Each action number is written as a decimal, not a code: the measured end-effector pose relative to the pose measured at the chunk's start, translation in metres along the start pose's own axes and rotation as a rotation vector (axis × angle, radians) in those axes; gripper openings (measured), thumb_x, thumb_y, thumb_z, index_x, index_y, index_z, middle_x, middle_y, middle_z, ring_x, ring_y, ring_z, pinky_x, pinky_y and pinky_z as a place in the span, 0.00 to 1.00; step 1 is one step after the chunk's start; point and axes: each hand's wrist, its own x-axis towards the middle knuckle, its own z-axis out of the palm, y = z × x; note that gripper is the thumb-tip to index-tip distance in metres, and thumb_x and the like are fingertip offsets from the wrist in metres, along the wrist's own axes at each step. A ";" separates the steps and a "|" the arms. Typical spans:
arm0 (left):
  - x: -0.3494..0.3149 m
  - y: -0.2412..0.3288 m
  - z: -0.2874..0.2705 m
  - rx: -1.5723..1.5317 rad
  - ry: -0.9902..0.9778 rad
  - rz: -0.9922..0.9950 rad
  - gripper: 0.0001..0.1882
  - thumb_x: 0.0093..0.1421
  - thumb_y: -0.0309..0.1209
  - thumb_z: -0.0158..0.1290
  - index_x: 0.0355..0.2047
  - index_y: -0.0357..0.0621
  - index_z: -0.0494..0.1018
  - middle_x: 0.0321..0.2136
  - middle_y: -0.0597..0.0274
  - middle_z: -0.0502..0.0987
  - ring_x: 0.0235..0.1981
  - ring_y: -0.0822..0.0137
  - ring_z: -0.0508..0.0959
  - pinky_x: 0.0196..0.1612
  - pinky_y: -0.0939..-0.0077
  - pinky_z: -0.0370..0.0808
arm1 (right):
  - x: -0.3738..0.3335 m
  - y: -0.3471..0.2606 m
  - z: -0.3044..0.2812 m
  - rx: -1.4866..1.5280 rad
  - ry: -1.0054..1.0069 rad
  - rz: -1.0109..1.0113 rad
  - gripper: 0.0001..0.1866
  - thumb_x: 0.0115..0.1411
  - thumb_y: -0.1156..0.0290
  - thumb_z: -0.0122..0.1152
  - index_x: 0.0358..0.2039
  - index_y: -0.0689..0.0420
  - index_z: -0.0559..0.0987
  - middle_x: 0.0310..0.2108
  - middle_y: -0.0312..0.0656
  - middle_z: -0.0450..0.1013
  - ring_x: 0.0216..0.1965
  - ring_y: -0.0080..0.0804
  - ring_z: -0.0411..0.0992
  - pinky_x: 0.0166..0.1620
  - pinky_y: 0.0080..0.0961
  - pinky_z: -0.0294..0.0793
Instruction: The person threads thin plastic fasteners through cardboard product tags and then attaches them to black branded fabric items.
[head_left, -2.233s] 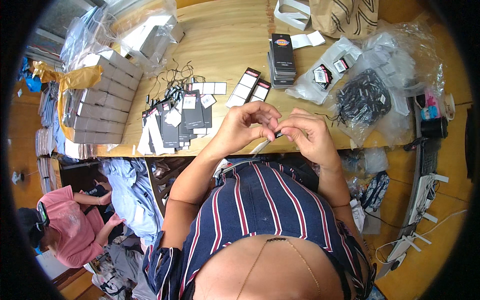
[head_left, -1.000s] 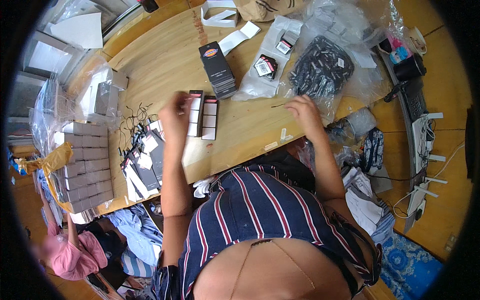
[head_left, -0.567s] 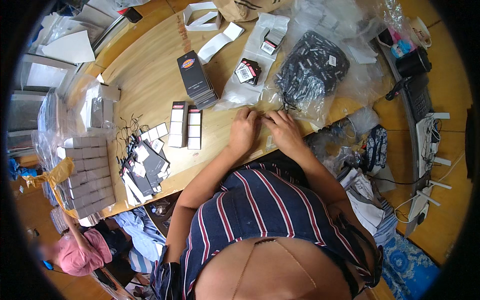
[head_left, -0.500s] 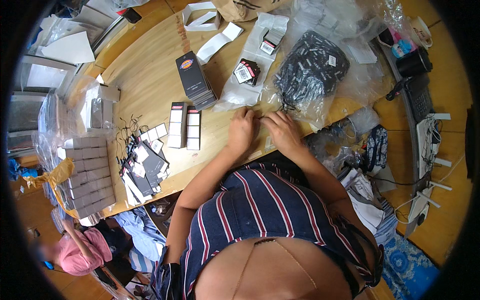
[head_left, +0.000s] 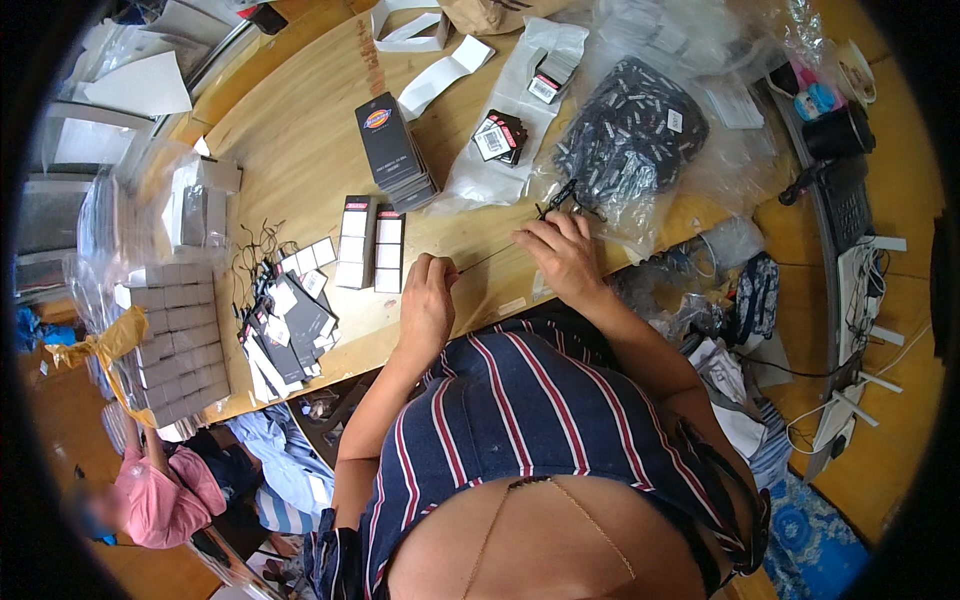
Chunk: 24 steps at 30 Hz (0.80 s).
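A thin black string (head_left: 488,257) stretches between my two hands, low over the table. My left hand (head_left: 430,305) pinches one end, close to two upright-printed stacks of white-and-black tags (head_left: 355,245). My right hand (head_left: 562,258) has its fingers closed on the other end, beside a small tangle of black strings (head_left: 570,197). Beyond it lies a clear plastic bag full of black strings (head_left: 630,130) with small tabs. A tall stack of black hang tags (head_left: 395,150) stands ahead of my left hand.
Strung tags (head_left: 290,325) lie heaped at the left, near rows of small grey-white boxes (head_left: 180,340). Small barcode tags (head_left: 500,138) rest on a plastic sleeve (head_left: 470,185). A black telephone (head_left: 845,195) stands at the right. Another person in pink (head_left: 170,495) sits at the lower left.
My hands were close together; my left hand has moved left and toward me, drawing the string out straight. My right hand has shifted slightly.
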 end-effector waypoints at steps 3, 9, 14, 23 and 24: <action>-0.013 -0.008 -0.001 0.063 -0.038 -0.022 0.05 0.47 0.21 0.46 0.26 0.35 0.63 0.24 0.50 0.64 0.28 0.52 0.67 0.31 0.64 0.65 | 0.002 -0.006 0.000 -0.021 -0.023 -0.022 0.13 0.45 0.73 0.46 0.33 0.54 0.73 0.36 0.35 0.66 0.36 0.31 0.61 0.39 0.28 0.59; -0.040 -0.025 -0.009 0.159 -0.087 -0.067 0.05 0.47 0.22 0.45 0.27 0.36 0.63 0.26 0.50 0.64 0.30 0.52 0.67 0.32 0.64 0.66 | 0.004 -0.015 0.007 0.070 -0.029 -0.046 0.12 0.44 0.74 0.47 0.32 0.55 0.74 0.34 0.35 0.68 0.36 0.30 0.63 0.39 0.28 0.60; -0.057 -0.046 -0.028 0.208 -0.094 -0.110 0.05 0.47 0.22 0.44 0.28 0.36 0.63 0.26 0.50 0.64 0.31 0.53 0.67 0.34 0.65 0.66 | 0.003 -0.011 0.008 0.074 0.006 0.048 0.09 0.42 0.75 0.50 0.26 0.58 0.75 0.31 0.36 0.68 0.35 0.30 0.64 0.39 0.25 0.62; -0.069 -0.056 -0.044 0.155 -0.090 -0.100 0.08 0.47 0.23 0.47 0.29 0.35 0.65 0.27 0.51 0.65 0.32 0.54 0.67 0.34 0.66 0.66 | 0.015 -0.028 0.013 0.103 -0.072 0.094 0.10 0.42 0.73 0.54 0.28 0.54 0.76 0.31 0.34 0.67 0.36 0.31 0.63 0.40 0.28 0.61; -0.068 -0.056 -0.044 0.141 -0.071 -0.096 0.07 0.47 0.22 0.47 0.29 0.35 0.65 0.27 0.51 0.65 0.31 0.54 0.68 0.33 0.66 0.67 | 0.018 -0.037 0.013 0.156 -0.087 0.087 0.10 0.43 0.72 0.55 0.29 0.54 0.76 0.32 0.35 0.68 0.37 0.31 0.63 0.41 0.28 0.61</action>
